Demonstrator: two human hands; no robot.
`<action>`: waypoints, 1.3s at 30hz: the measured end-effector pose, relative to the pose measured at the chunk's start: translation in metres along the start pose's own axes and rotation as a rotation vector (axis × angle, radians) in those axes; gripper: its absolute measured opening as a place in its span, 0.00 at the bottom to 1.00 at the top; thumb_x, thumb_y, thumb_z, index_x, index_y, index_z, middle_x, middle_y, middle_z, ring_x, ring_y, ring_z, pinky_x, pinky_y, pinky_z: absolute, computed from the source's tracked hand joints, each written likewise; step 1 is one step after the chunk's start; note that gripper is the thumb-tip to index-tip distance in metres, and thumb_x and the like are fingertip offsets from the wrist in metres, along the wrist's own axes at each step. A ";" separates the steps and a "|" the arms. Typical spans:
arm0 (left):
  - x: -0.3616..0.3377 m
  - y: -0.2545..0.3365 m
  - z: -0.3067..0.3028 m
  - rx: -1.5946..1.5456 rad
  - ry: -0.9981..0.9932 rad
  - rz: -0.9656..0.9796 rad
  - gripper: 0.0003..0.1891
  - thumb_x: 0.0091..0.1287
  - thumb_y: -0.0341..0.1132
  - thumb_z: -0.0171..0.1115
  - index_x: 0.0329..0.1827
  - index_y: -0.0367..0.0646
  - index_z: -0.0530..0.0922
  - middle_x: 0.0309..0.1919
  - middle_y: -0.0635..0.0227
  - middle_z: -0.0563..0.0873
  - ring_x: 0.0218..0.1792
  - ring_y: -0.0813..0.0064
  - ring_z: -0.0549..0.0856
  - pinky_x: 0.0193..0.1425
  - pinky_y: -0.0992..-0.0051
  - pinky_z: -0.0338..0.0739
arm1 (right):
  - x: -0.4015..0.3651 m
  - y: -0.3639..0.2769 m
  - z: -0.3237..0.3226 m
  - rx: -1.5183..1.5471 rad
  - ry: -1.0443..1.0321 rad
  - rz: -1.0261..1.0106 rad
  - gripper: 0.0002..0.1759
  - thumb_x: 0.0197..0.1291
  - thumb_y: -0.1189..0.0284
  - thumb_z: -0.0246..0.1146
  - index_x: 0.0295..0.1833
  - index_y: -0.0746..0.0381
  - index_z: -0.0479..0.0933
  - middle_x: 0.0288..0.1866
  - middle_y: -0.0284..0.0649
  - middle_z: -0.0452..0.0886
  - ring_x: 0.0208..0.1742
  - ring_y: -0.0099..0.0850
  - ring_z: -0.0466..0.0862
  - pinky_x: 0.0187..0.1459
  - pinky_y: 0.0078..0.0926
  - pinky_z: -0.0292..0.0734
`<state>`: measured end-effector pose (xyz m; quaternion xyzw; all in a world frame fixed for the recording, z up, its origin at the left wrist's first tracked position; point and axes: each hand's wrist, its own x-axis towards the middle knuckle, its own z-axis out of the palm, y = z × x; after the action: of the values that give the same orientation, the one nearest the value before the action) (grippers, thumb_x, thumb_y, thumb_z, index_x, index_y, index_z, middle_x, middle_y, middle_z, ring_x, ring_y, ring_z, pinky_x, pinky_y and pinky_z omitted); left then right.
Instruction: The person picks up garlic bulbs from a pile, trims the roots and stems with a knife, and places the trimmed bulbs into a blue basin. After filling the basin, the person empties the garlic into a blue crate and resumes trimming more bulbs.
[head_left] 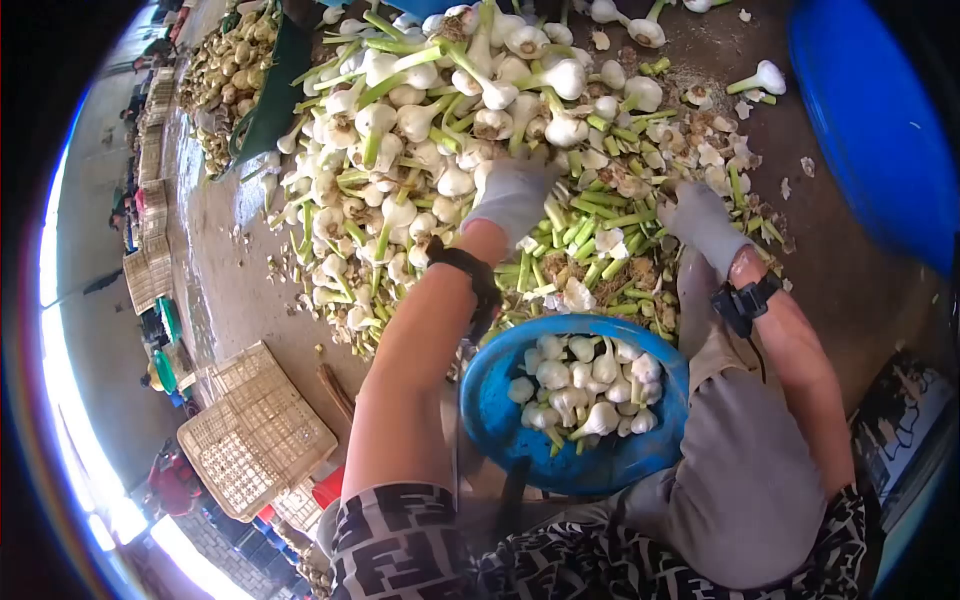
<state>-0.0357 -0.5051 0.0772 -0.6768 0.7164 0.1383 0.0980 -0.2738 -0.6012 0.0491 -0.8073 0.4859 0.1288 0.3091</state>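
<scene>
My left hand (514,198), in a light grey glove, reaches into a large heap of garlic bulbs (400,205) with green stems. Its fingertips are lost among the bulbs, so their grip does not show. To the right, my gloved right hand (704,226) is over cut green stems (600,225) and papery skins. Those fingers look curled in, and whatever they hold, if anything, is hidden. Between my forearms, close to my lap, a blue basin (480,400) holds several trimmed garlic bulbs (600,420).
Woven baskets (255,430) stand on the floor at the left. A green sack (275,85) borders another pile of bulbs (235,60) at the upper left. A large blue tub (880,120) stands at the upper right, near a loose garlic bulb (768,77). Several people are far left.
</scene>
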 end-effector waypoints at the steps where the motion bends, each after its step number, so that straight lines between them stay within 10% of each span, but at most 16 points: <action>1: 0.003 0.001 0.002 0.033 -0.081 -0.002 0.20 0.52 0.31 0.60 0.51 0.48 0.75 0.49 0.61 0.77 0.51 0.59 0.76 0.52 0.63 0.72 | -0.005 -0.001 -0.004 0.002 0.001 0.000 0.21 0.50 0.63 0.58 0.49 0.61 0.77 0.46 0.52 0.79 0.50 0.45 0.78 0.52 0.36 0.72; 5: -0.038 -0.002 0.002 -0.321 0.144 -0.070 0.18 0.54 0.39 0.63 0.47 0.43 0.77 0.38 0.64 0.80 0.41 0.66 0.80 0.41 0.70 0.74 | -0.011 0.012 -0.004 -0.042 -0.019 0.072 0.21 0.50 0.63 0.57 0.50 0.59 0.77 0.44 0.51 0.80 0.48 0.44 0.79 0.51 0.36 0.73; 8: -0.056 0.010 -0.012 -1.108 -0.186 -0.580 0.17 0.60 0.42 0.60 0.47 0.39 0.77 0.31 0.69 0.81 0.32 0.78 0.79 0.35 0.79 0.73 | -0.020 -0.009 -0.008 0.127 0.023 -0.075 0.18 0.50 0.64 0.56 0.47 0.58 0.77 0.40 0.50 0.81 0.45 0.44 0.80 0.49 0.37 0.74; 14: -0.070 0.034 0.002 -1.368 0.081 -0.460 0.15 0.62 0.40 0.59 0.41 0.34 0.80 0.30 0.67 0.83 0.33 0.79 0.78 0.38 0.78 0.73 | -0.027 -0.068 -0.015 0.213 0.025 -0.484 0.15 0.48 0.64 0.59 0.41 0.60 0.78 0.34 0.47 0.81 0.38 0.45 0.81 0.44 0.36 0.76; 18: -0.087 0.031 -0.019 -1.514 0.084 -0.497 0.18 0.66 0.38 0.56 0.50 0.30 0.74 0.38 0.66 0.81 0.37 0.83 0.77 0.43 0.83 0.72 | 0.008 -0.027 0.000 -0.043 -0.254 -0.060 0.14 0.49 0.68 0.55 0.42 0.60 0.78 0.36 0.48 0.81 0.40 0.46 0.81 0.45 0.37 0.75; 21: -0.088 0.032 0.001 -1.915 0.427 -0.736 0.12 0.67 0.37 0.52 0.47 0.39 0.73 0.33 0.70 0.78 0.29 0.82 0.75 0.30 0.83 0.72 | 0.007 -0.003 0.009 -0.069 -0.035 0.050 0.14 0.50 0.66 0.55 0.42 0.57 0.78 0.35 0.47 0.81 0.39 0.46 0.81 0.45 0.38 0.75; 25: -0.078 0.035 0.031 -2.689 0.474 -0.801 0.11 0.66 0.43 0.49 0.37 0.47 0.74 0.25 0.73 0.73 0.21 0.82 0.67 0.19 0.83 0.62 | -0.019 -0.044 0.004 0.006 -0.037 -0.339 0.12 0.48 0.66 0.59 0.40 0.56 0.77 0.34 0.43 0.81 0.40 0.42 0.81 0.43 0.36 0.75; 35: -0.051 0.059 0.180 -1.228 0.615 -0.587 0.07 0.61 0.39 0.55 0.38 0.49 0.74 0.32 0.67 0.78 0.34 0.75 0.78 0.34 0.70 0.74 | -0.029 -0.085 0.016 0.023 0.099 -0.720 0.10 0.41 0.70 0.61 0.33 0.58 0.73 0.32 0.41 0.79 0.38 0.40 0.80 0.38 0.36 0.74; 39: -0.078 0.083 0.025 -0.979 0.362 -0.654 0.07 0.58 0.33 0.57 0.38 0.43 0.74 0.26 0.68 0.78 0.23 0.75 0.76 0.22 0.73 0.72 | -0.020 -0.076 0.023 0.079 0.077 -0.699 0.11 0.41 0.70 0.61 0.34 0.60 0.74 0.31 0.44 0.79 0.38 0.43 0.80 0.38 0.38 0.73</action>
<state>-0.1142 -0.4196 0.0843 -0.8406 0.3305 0.2970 -0.3098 -0.2155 -0.5471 0.0694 -0.9166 0.1960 -0.0343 0.3468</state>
